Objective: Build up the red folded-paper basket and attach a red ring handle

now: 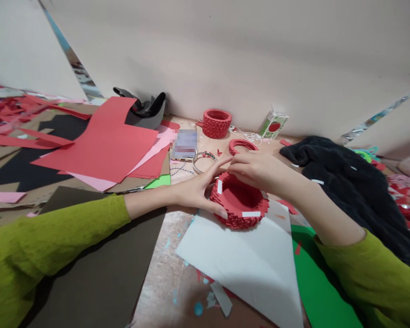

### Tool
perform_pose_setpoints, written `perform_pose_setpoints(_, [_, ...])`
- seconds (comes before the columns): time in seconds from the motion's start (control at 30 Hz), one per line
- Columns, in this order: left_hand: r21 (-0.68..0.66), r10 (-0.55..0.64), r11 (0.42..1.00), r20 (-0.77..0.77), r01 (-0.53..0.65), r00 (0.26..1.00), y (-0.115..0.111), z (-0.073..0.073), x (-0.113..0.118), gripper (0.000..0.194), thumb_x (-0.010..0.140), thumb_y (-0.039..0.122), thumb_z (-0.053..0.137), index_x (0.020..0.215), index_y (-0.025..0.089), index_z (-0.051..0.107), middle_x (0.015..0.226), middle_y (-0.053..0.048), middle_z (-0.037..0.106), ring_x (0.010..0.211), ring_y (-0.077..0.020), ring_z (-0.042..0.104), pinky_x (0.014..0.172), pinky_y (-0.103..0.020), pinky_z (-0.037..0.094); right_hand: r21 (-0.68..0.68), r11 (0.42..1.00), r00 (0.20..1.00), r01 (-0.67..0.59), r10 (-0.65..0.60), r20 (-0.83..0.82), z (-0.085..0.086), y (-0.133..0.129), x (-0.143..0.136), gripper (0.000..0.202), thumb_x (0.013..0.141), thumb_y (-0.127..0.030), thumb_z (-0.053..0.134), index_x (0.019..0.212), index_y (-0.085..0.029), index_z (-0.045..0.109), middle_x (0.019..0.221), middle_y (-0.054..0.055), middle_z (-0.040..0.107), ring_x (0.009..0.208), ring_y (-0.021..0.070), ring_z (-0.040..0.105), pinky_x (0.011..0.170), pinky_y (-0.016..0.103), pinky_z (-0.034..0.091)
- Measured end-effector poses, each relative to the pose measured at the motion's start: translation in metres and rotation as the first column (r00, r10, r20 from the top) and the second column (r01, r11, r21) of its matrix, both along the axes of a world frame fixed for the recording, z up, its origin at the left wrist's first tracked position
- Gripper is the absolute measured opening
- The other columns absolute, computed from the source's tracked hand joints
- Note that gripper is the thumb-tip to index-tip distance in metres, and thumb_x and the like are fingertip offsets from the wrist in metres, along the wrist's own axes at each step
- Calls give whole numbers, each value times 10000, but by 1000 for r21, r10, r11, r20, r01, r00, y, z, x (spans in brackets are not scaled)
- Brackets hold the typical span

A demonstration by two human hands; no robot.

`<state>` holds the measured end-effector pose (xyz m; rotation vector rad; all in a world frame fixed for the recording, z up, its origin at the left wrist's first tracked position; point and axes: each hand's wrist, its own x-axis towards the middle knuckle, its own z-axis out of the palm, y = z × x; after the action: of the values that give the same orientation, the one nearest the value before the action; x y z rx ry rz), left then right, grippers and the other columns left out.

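Observation:
A round red container built of folded paper pieces [241, 223] sits on a white sheet [205, 246]. White tape strips [251, 214] lie on its rim at the near side and the left, with another partly showing at the right. My left hand [196, 189] is curved around its left side, thumb on the near wall and fingers toward the back. At the far rim my right hand [254, 169] has its fingers bent and pressed together. Whatever is between those fingertips is hidden.
Behind stand a taller red paper ring [217, 130], a flat red ring [235, 146], a tape roll [195, 164] and a small box [274, 124]. Red sheets [99, 150] and a tape dispenser [150, 114] are left. Dark cloth [348, 182] and green sheet [317, 278] lie right.

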<state>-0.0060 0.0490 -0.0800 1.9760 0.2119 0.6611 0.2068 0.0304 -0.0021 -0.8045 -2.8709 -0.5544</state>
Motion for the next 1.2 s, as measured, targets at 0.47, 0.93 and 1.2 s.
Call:
perform_pose_setpoints(0.47, [15,6,1000,-14,-6,1000,0,1,-1,1237,616,311,868,1531,325,36,1608,-170,179,1458,-371,256,1144,-561,322,-314,946,958,86,-164,-233,2,-7,0,246,935,-171,512,1008,-175,748,963,103,696,786,193,617,647,290,440])
perform_pose_setpoints(0.93, [-7,0,1000,2,0,1000,-1,2,0,1238,606,317,872,1533,351,50,1611,-159,182,1454,-388,255,1132,-573,328,-410,907,915,102,-247,-320,4,-10,-6,216,912,-198,541,931,-157,753,878,83,672,789,202,603,711,329,457])
perform_pose_setpoints(1.2, [4,9,1000,0,-9,1000,-2,3,0,1230,611,313,867,1532,368,52,1614,-152,172,1451,-387,265,1131,-565,332,-339,924,920,178,-278,-277,8,-12,-6,189,883,-181,555,883,-149,741,868,84,680,753,197,601,645,307,430])
